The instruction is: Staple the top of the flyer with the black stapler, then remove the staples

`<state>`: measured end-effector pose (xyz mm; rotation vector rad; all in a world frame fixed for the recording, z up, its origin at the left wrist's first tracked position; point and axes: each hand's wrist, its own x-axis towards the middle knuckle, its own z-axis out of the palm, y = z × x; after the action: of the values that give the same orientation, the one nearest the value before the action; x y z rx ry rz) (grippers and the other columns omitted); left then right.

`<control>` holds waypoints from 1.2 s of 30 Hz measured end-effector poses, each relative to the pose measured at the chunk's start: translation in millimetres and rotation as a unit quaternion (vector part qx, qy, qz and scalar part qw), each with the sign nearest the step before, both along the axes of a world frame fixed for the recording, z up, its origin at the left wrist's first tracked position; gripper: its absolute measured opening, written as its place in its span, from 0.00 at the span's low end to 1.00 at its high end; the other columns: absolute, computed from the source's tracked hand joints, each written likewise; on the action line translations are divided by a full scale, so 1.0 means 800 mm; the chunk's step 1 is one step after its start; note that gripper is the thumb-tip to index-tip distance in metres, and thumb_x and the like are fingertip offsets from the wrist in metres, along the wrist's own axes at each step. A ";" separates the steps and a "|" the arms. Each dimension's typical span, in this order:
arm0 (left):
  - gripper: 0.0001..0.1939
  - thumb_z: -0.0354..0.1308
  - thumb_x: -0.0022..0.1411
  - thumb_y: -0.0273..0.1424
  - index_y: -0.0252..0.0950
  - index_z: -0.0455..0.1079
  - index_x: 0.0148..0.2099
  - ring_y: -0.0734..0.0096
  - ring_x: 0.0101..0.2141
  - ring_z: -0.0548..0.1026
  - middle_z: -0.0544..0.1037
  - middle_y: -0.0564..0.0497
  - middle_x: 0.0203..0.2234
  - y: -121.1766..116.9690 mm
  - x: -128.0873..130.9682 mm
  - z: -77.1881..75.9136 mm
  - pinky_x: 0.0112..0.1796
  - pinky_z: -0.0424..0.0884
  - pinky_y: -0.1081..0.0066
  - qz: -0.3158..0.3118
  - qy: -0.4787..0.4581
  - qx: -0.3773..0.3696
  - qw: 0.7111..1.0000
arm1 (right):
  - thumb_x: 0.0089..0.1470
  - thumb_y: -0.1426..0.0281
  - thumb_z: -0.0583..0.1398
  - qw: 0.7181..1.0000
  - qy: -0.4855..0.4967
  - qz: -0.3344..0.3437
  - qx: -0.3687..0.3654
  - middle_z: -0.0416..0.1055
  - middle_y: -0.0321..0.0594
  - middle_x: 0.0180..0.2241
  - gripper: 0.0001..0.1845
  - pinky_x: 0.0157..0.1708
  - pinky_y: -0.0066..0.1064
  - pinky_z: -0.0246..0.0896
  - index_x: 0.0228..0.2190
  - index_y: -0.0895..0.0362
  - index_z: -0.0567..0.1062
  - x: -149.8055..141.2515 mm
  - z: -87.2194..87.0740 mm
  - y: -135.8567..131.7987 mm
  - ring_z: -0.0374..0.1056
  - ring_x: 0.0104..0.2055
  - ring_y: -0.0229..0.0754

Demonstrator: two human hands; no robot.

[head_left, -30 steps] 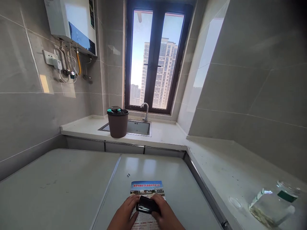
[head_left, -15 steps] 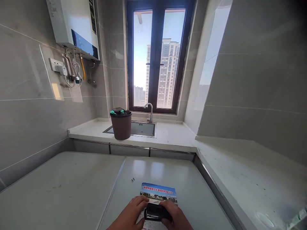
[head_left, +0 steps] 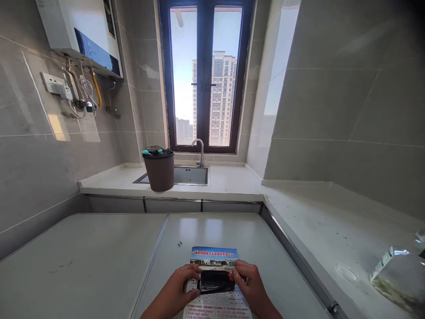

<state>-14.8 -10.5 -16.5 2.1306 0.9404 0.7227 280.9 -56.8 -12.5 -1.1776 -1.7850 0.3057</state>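
A black stapler (head_left: 215, 282) with a shiny metal edge lies sideways over a printed sheet (head_left: 217, 305) that has a blue-sky picture and red lettering at its top. My left hand (head_left: 181, 285) grips the stapler's left end, thumb below and fingers above. At the other end, my right hand (head_left: 250, 281) pinches it near a small red part; the fingertips partly cover that end. Two small metallic pieces, looking like staple strips (head_left: 179, 243), rest on the white tabletop (head_left: 99, 257) beyond the sheet's upper left corner.
A brown bucket (head_left: 160, 173) stands on the counter before a sink (head_left: 192, 176) with a faucet (head_left: 201, 153). A clear container (head_left: 395, 274) sits on the right counter (head_left: 318, 221). The tabletop has a seam left of the sheet.
My right hand has shifted from wrapping over the stapler to pinching its right end, uncovering more of it and the red part. The view has turned slightly right.
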 end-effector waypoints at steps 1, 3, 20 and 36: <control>0.13 0.68 0.56 0.32 0.40 0.78 0.45 0.51 0.59 0.71 0.77 0.42 0.55 0.000 0.000 0.000 0.61 0.64 0.56 0.004 -0.006 0.001 1.000 | 0.67 0.63 0.51 1.000 0.000 0.001 -0.002 0.53 0.32 0.18 0.28 0.26 0.30 0.47 0.15 0.55 0.60 0.001 -0.003 0.002 0.54 0.23 0.36; 0.13 0.68 0.55 0.31 0.40 0.78 0.44 0.51 0.58 0.72 0.78 0.42 0.54 -0.001 0.001 0.001 0.60 0.65 0.55 0.009 -0.015 0.002 1.000 | 0.65 0.65 0.53 1.000 0.012 0.001 -0.010 0.49 0.30 0.18 0.26 0.25 0.29 0.43 0.15 0.55 0.55 0.001 -0.008 0.005 0.50 0.22 0.34; 0.08 0.64 0.61 0.34 0.41 0.81 0.43 0.60 0.42 0.80 0.84 0.47 0.40 -0.009 0.008 0.027 0.46 0.74 0.66 0.027 0.012 0.063 0.998 | 0.47 0.70 0.69 0.995 -0.074 0.014 -0.062 0.71 0.41 0.45 0.11 0.51 0.39 0.63 0.34 0.53 0.74 -0.034 0.036 -0.021 0.65 0.48 0.49; 0.22 0.50 0.75 0.44 0.27 0.68 0.51 0.62 0.47 0.81 0.78 0.32 0.50 -0.009 0.032 0.031 0.55 0.72 0.66 0.003 -0.471 -0.519 0.713 | 0.61 0.83 0.54 0.959 -0.168 0.016 0.227 0.79 0.40 0.50 0.28 0.53 0.42 0.71 0.57 0.49 0.74 -0.041 0.039 -0.030 0.71 0.55 0.46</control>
<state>10.8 -17.5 8.5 0.5790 0.5134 0.8402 247.8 -80.9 18.7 -0.9035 -2.0262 -0.2969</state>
